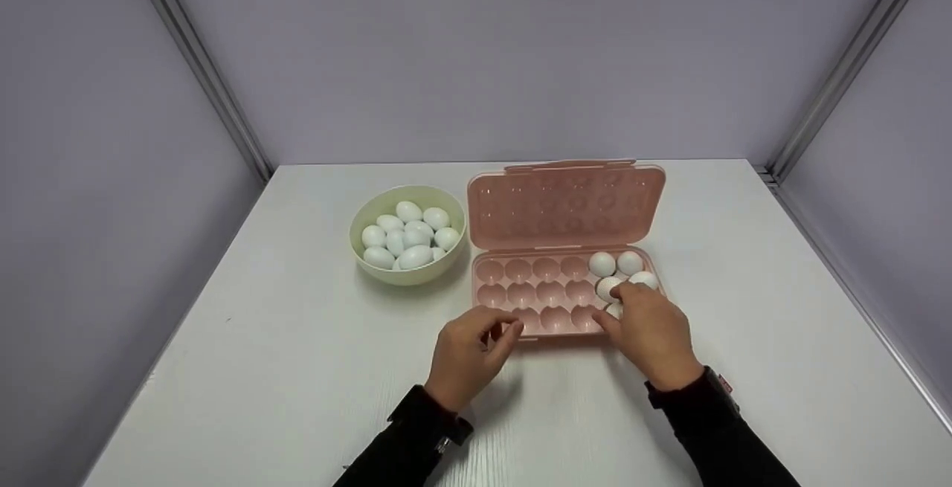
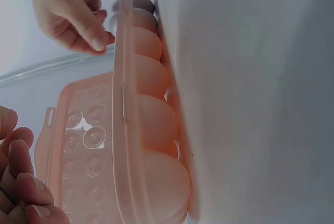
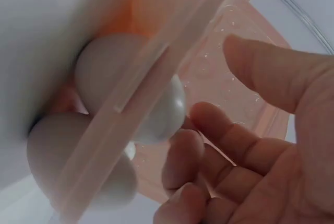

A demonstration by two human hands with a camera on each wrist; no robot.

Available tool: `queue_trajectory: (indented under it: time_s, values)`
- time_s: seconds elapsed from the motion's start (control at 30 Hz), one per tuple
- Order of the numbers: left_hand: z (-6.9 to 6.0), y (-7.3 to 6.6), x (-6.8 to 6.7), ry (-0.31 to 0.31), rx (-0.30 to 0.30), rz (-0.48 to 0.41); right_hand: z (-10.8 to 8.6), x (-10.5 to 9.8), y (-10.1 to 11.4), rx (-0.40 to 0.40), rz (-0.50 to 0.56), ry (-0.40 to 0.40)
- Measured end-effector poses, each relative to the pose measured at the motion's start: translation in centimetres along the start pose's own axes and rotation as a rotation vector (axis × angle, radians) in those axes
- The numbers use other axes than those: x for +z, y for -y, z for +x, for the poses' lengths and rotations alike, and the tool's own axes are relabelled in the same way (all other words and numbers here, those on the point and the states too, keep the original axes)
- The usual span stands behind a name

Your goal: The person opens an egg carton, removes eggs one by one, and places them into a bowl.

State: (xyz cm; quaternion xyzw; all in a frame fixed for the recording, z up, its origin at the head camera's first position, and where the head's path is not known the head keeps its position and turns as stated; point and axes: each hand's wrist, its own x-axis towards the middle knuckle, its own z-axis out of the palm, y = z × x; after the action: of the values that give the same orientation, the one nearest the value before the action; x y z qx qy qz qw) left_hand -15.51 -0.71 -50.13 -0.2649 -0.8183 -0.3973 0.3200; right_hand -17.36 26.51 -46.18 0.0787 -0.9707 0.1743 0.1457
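A pink egg carton point(image 1: 550, 336) lies with its lid point(image 1: 565, 208) raised at the back. Several white eggs point(image 1: 602, 264) fill cups at its right end, while the cups farther left hold none. Above those eggs is my right hand point(image 1: 658, 334), its thumb spread apart from the loosely bent fingers. In the right wrist view the fingertips point(image 3: 182, 153) are close beside a white egg point(image 3: 167, 112); whether they touch it I cannot tell. My left hand point(image 1: 468, 353) hovers by the carton's front left corner, fingers loosely curled, holding nothing.
To the left of the carton stands a pale green bowl point(image 1: 357, 249) heaped with several white eggs point(image 1: 415, 256). Both rest on a white table point(image 1: 260, 338). Grey panels point(image 1: 461, 56) rise at the back and sides.
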Motion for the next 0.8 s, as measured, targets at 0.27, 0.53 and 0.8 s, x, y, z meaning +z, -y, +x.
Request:
queue_trajectory:
  time_s: [0.27,0.53,0.8]
  values:
    - [-0.06,0.01,-0.01,0.001,-0.001,-0.006,0.15,-0.08,-0.54,0.072,-0.053,0.093]
    - [-0.10,-0.01,0.02,0.005,-0.007,0.000,0.09,0.00,-0.79,0.055,-0.059,0.071]
    - [0.02,-0.19,-0.08,-0.002,-0.010,-0.008,0.25,-0.70,0.03,0.019,0.187,0.003]
